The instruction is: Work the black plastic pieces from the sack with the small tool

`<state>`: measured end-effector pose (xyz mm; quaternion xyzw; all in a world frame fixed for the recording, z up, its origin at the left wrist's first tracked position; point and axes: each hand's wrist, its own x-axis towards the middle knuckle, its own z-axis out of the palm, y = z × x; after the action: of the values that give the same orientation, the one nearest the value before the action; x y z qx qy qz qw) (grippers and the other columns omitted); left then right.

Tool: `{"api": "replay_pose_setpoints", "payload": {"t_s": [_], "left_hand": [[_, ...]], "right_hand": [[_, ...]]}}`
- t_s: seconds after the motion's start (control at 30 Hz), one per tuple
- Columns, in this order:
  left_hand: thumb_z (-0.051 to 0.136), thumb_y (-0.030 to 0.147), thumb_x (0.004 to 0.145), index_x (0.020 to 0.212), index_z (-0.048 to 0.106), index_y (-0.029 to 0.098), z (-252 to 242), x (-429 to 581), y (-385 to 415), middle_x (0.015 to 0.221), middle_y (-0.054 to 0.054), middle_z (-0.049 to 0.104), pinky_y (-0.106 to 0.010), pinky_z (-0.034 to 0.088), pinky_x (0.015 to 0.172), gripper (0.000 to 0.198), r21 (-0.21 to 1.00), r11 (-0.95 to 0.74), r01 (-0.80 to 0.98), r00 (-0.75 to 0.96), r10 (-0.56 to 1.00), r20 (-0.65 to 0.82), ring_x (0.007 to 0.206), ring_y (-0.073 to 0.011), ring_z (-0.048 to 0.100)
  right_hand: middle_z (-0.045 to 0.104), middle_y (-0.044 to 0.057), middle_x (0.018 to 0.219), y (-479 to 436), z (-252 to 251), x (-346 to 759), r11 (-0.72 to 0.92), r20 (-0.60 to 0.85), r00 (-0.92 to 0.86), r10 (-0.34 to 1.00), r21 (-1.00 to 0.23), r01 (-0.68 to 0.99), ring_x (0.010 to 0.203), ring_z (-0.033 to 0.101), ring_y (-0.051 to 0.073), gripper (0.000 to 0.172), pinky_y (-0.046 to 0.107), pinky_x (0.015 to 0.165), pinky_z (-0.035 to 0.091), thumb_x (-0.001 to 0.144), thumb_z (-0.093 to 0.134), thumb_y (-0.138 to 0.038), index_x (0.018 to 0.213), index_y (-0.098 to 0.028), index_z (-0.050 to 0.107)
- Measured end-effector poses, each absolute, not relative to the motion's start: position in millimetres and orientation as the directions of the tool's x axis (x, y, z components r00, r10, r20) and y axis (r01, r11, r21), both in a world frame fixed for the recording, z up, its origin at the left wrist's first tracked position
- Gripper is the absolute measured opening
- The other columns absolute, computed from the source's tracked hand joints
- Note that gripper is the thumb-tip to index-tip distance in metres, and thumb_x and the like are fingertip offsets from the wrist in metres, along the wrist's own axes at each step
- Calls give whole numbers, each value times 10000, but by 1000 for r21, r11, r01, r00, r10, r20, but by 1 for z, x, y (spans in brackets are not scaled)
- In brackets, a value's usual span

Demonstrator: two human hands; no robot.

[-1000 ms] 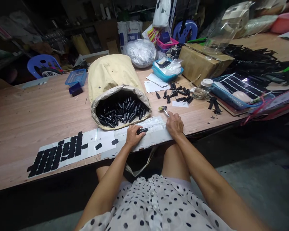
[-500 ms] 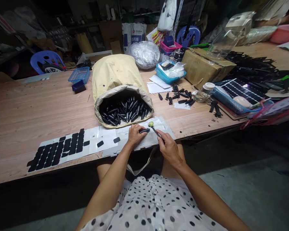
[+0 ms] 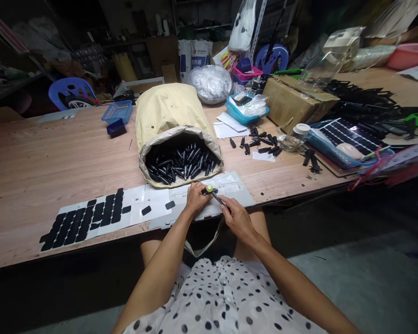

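My left hand is closed on a small black tubular part, pressed against the grey board at the table's front edge. In my right hand is a small mallet with a round yellow-green head and a slim metal handle. The mallet head lies over the black part, right beside my left fingertips; whether they touch I cannot tell. Just beyond my hands, a cream sack lies on its side, its mouth facing me, with many similar black parts inside.
White sheets with black rounded stickers lie to the left. Loose black parts are scattered right of the sack. Farther right stand a cardboard box and a blue tray. A blue basket sits behind left.
My right hand has moved left and slightly down, bringing the mallet head from beyond the black part onto it. My left hand still grips the part. The view has shifted slightly.
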<state>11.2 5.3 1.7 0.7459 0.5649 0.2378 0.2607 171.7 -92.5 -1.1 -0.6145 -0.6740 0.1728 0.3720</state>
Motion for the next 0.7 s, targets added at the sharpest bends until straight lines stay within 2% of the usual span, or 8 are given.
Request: {"api": "replay_pose_setpoints", "payload": {"t_s": [0.1, 0.17, 0.27, 0.37, 0.53, 0.7], "left_hand": [[771, 226, 755, 867, 765, 267, 1, 11, 5, 925, -10, 714, -363, 449, 917, 119, 662, -230, 714, 249, 966, 67, 976, -226, 559], [765, 233, 755, 876, 764, 271, 1, 11, 5, 934, -10, 719, -369, 451, 922, 127, 658, -236, 715, 250, 965, 75, 989, -231, 561], [759, 245, 756, 866, 758, 264, 0, 12, 5, 939, -16, 720, -375, 453, 910, 112, 640, -243, 729, 250, 965, 81, 991, -236, 563], [750, 240, 772, 871, 755, 254, -1, 12, 3, 936, -19, 716, -382, 449, 913, 99, 630, -252, 734, 254, 963, 89, 980, -233, 567], [738, 255, 804, 900, 755, 256, -3, 9, 4, 932, -23, 706, -383, 447, 900, 98, 626, -275, 729, 279, 956, 95, 976, -234, 562], [665, 298, 879, 982, 742, 241, 4, 9, -3, 998, -52, 697, -403, 448, 932, 141, 619, -314, 720, 305, 944, 125, 1016, -243, 566]], "right_hand": [[722, 58, 1093, -81, 1, 181, 164, 312, 75, 947, -672, 722, 1015, 662, 207, 405, 330, 891, 547, 963, 440, -244, 1278, -295, 689], [707, 65, 1096, -65, 7, 194, 94, 320, 143, 936, -622, 777, 1018, 647, 216, 405, 330, 888, 527, 961, 447, -243, 1281, -293, 690], [668, 77, 996, -32, 16, 216, -109, 251, 260, 932, -490, 865, 947, 620, 232, 413, 316, 789, 488, 947, 478, -223, 1291, -291, 694], [628, 105, 984, -3, 16, 229, -251, 177, 325, 929, -343, 905, 923, 579, 246, 419, 316, 730, 427, 931, 493, -181, 1283, -267, 705], [590, 131, 1006, 12, 1, 227, -279, 215, 319, 923, -196, 940, 917, 525, 251, 407, 326, 713, 353, 958, 457, -183, 1293, -240, 681], [574, 138, 1006, 11, -6, 224, -255, 269, 286, 920, -143, 956, 929, 500, 258, 391, 327, 712, 341, 947, 468, -203, 1289, -209, 658]]}}
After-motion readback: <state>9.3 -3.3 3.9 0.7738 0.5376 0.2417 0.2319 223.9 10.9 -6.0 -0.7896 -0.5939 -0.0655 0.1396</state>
